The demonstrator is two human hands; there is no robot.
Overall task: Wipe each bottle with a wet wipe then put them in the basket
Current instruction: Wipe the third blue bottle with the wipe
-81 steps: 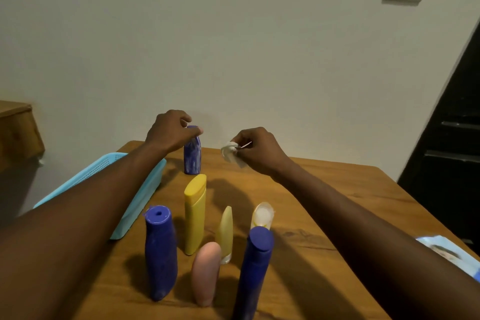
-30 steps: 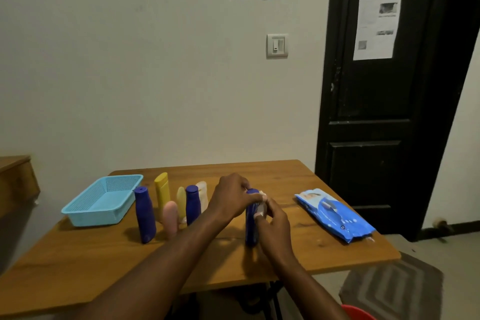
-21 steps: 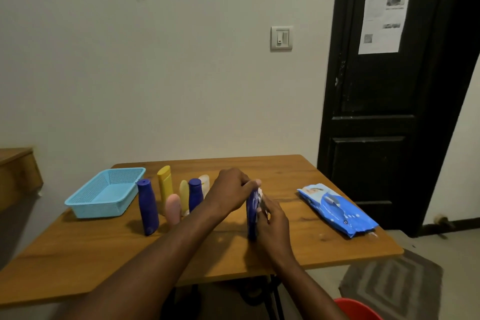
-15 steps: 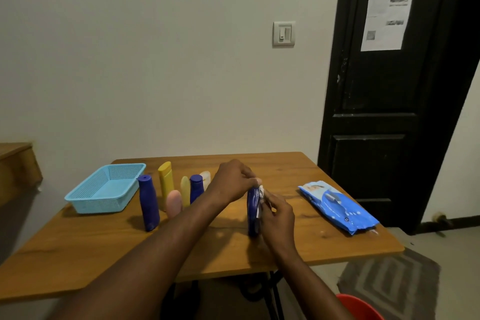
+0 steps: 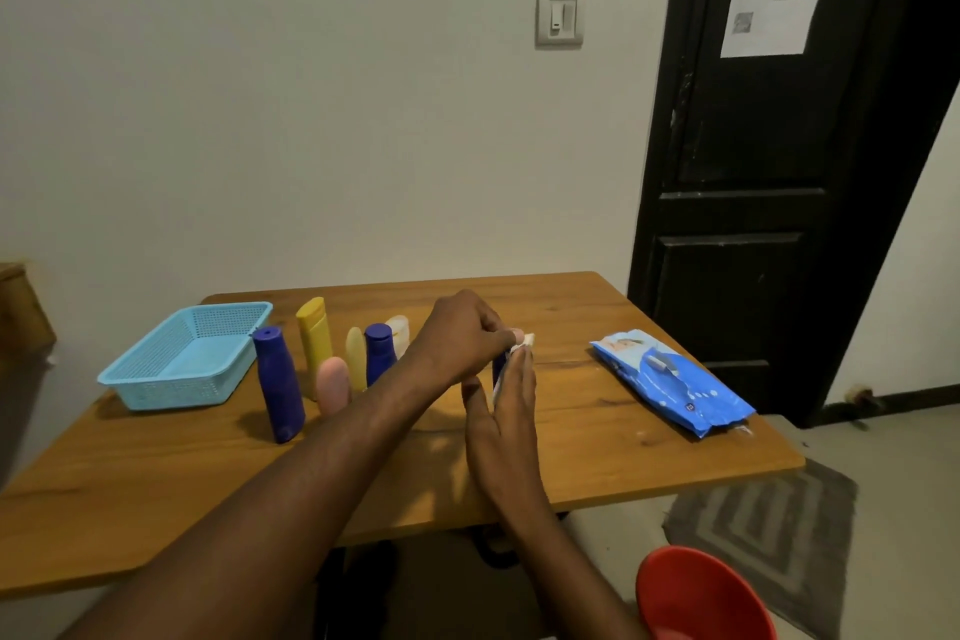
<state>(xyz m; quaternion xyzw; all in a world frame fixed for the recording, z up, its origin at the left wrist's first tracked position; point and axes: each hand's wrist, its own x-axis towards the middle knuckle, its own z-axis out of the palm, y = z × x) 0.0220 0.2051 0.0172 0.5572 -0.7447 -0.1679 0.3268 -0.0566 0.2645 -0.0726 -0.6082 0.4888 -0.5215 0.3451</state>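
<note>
My left hand [image 5: 462,338] pinches the top of a dark blue bottle [image 5: 497,364] standing on the wooden table [image 5: 597,452]. Both hands hide most of that bottle. My right hand [image 5: 504,426] holds a white wet wipe [image 5: 525,340] against its side, fingers stretched up along it and thumb on the other side. To the left stand a tall blue bottle [image 5: 278,385], a yellow one [image 5: 314,338], a pink one [image 5: 332,385], a pale yellow one [image 5: 356,359], a short blue one [image 5: 379,351] and a whitish one [image 5: 399,330]. The light blue basket [image 5: 156,379] at far left holds nothing.
A blue pack of wet wipes [image 5: 670,387] lies on the right side of the table. A red stool [image 5: 696,598] and a grey rug [image 5: 763,520] are on the floor by the near right corner. A black door [image 5: 753,224] stands behind.
The blue bottle came from the back of the table to the middle. My right hand has slid the wipe up its side and the fingers have stretched out. The camera has moved back.
</note>
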